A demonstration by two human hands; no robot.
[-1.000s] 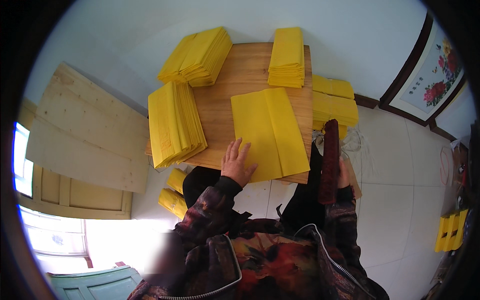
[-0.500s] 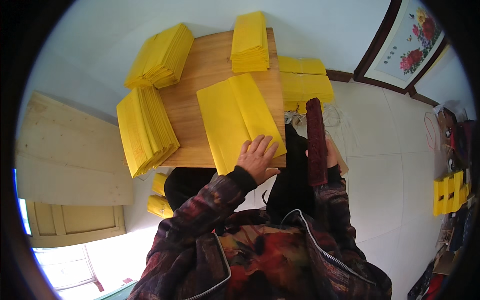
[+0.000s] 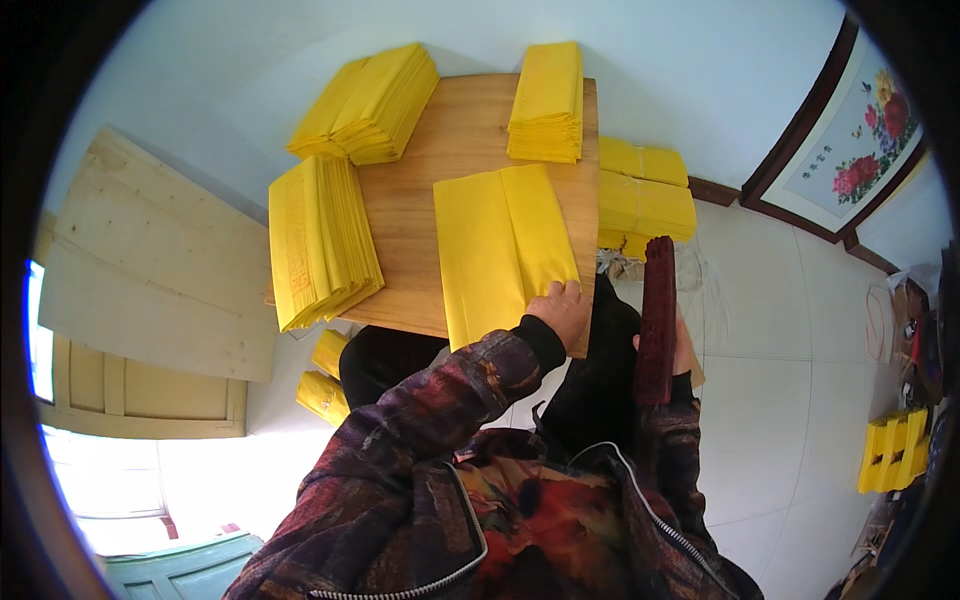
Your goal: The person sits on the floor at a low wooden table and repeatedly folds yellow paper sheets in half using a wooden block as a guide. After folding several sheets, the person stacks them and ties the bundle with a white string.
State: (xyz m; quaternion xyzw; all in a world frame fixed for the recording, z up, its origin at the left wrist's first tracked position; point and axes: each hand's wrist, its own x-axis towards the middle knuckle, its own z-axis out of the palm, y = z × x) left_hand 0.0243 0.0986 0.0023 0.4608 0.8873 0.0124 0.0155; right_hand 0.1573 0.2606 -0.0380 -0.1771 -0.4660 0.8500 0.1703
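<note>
A yellow paper sheet (image 3: 490, 235) with a crease down its length lies on the near right part of the wooden table (image 3: 430, 130). At the sheet's near right corner my left hand (image 3: 562, 308) has its fingers curled onto the paper, which puckers beside them. My right hand (image 3: 684, 352), partly hidden, holds a long dark red block (image 3: 657, 315) upright beside the table, to the right of my leg. The block looks carved along its face. Whether more paper lies under the sheet I cannot tell.
Folded yellow paper stands in stacks at the table's far left (image 3: 375, 100), near left (image 3: 322, 240) and far right (image 3: 548, 100). Tied yellow bundles (image 3: 645, 190) sit right of the table. A framed flower picture (image 3: 850, 140) leans at the wall; a wooden board (image 3: 160, 260) stands left.
My left hand has gone from lying flat with spread fingers to curled fingers at the sheet's corner. The whole view has shifted; the red block stays in my right hand.
</note>
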